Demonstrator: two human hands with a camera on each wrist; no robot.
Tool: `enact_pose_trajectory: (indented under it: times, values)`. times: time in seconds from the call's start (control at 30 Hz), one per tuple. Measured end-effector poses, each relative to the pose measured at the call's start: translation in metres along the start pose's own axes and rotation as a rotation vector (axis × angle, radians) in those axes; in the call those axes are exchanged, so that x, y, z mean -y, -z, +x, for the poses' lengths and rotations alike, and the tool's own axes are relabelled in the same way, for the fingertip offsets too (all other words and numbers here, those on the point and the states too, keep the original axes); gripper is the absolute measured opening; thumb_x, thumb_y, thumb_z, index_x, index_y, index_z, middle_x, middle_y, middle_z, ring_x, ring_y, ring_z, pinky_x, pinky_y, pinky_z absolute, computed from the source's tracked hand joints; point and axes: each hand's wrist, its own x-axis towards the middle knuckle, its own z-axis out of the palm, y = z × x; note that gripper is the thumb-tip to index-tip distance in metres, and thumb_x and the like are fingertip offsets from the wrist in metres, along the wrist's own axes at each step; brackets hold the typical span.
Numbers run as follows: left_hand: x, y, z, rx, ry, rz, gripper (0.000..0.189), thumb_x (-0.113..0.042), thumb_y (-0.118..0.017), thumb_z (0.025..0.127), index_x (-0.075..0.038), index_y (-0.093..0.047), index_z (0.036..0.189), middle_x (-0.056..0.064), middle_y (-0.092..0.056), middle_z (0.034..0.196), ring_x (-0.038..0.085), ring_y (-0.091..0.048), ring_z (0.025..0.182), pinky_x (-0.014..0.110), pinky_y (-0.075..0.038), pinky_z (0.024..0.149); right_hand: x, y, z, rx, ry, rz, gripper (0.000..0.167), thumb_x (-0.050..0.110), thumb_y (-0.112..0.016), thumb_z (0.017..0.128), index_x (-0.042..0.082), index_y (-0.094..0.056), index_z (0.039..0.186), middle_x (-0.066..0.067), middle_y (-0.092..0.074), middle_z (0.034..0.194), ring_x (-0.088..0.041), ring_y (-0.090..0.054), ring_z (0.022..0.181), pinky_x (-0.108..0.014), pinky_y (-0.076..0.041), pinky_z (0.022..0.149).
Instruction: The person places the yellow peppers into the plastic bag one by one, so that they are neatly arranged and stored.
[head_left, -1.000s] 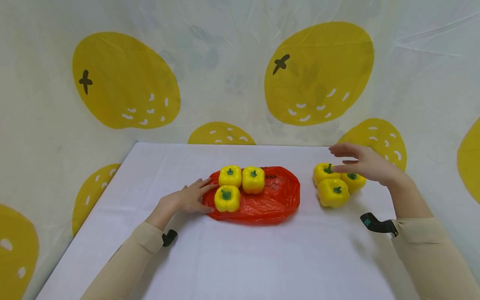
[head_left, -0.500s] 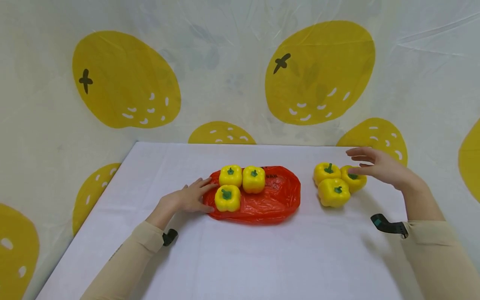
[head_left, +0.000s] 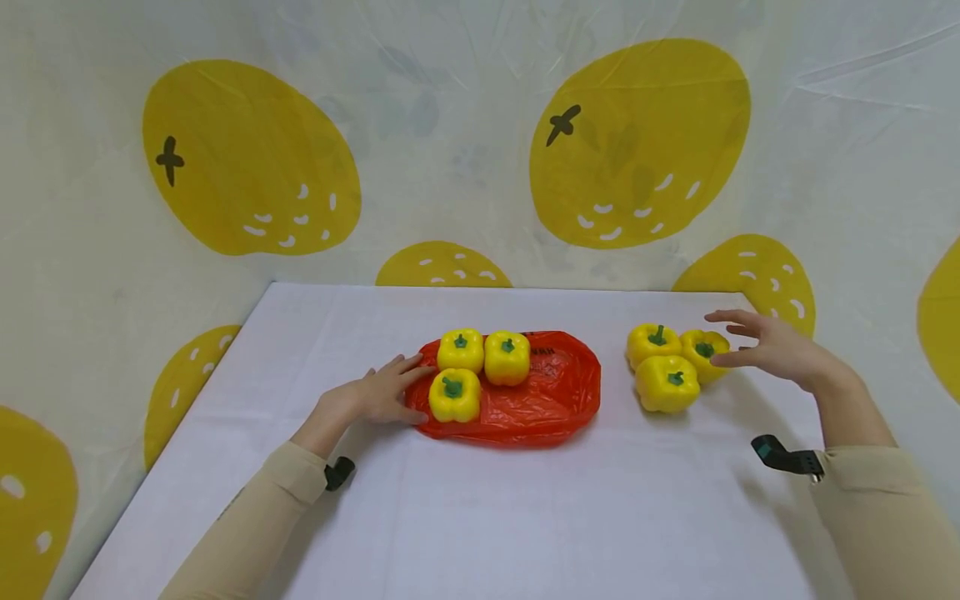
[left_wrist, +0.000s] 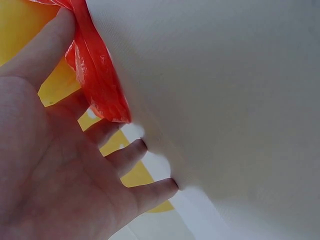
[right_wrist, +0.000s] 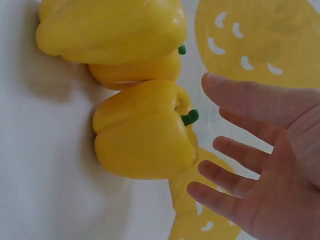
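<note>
A red plastic bag [head_left: 540, 408] lies flat on the white table, with three yellow bell peppers [head_left: 455, 397] on its left part. My left hand [head_left: 378, 396] rests at the bag's left edge, fingers spread. In the left wrist view its thumb [left_wrist: 52, 42] touches the red plastic and the other fingertips reach down to the tabletop. Three more yellow bell peppers [head_left: 666, 384] sit grouped at the right. Beside the rearmost right pepper [right_wrist: 145, 132], my right hand [head_left: 780, 346] hovers with relaxed, spread fingers, holding nothing; a gap separates its fingers from the pepper in the right wrist view.
The table [head_left: 480, 517] is covered in white cloth. Behind it and along both sides hangs a pale curtain [head_left: 450, 150] printed with large yellow fruit. A dark strap [head_left: 787, 457] sits at the right wrist, another strap [head_left: 340, 473] at the left.
My right hand has moved right, from above the right-hand peppers to the outer side of the rightmost one, and slightly lower. The left hand, bag and peppers stay put.
</note>
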Motion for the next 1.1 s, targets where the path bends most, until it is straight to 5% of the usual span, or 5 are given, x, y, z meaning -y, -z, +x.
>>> enact_pose_trajectory:
  times: [0.67,1.1]
  values:
    - [-0.002,-0.001,-0.001,-0.008,-0.005,-0.014,0.084,-0.039,-0.076,0.092,-0.018,-0.034,0.161,0.015,-0.017,0.17,0.045,-0.01,0.153,0.076,-0.012,0.114,-0.027,-0.016,0.01,0.025,0.06,0.014,0.075,0.014,-0.074,0.094,0.001,-0.033,0.156,-0.034,-0.03,0.156,-0.062,-0.032,0.133,-0.079,-0.031,0.101]
    - [-0.001,-0.001,-0.001,-0.007,0.001,-0.012,0.084,-0.038,-0.076,0.091,-0.018,-0.034,0.161,0.015,-0.017,0.17,0.045,-0.01,0.153,0.075,-0.012,0.114,-0.03,-0.021,0.009,0.007,0.05,0.005,0.079,0.019,-0.075,0.095,0.002,-0.03,0.157,-0.036,-0.026,0.155,-0.063,-0.038,0.128,-0.078,-0.036,0.099]
